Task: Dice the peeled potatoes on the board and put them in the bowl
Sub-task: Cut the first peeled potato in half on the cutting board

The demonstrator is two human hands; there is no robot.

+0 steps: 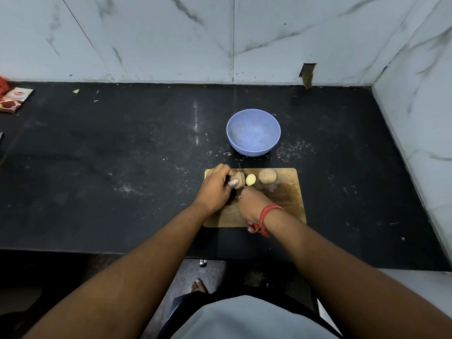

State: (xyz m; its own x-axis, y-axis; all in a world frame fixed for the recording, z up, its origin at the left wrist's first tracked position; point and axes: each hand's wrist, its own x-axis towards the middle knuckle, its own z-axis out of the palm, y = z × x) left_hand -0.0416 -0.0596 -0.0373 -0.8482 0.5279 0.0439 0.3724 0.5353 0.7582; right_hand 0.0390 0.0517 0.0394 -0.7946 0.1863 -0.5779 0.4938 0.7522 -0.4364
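Observation:
A wooden cutting board (286,199) lies on the black counter. My left hand (216,188) holds a potato half (236,180) down at the board's far left. My right hand (252,204) grips a knife (241,174) with a red handle end, its blade standing between that half and a cut-off piece (250,179) showing pale yellow flesh. A whole brownish potato (267,176) sits to the right at the board's far edge. Beyond the board stands a blue bowl (253,132), which looks empty apart from small specks.
The black counter (122,155) ends at marble walls behind and on the right. A red and white packet (12,99) lies at the far left edge. White crumbs are scattered around the bowl. Below the counter's front edge a bare foot (200,286) shows on the floor.

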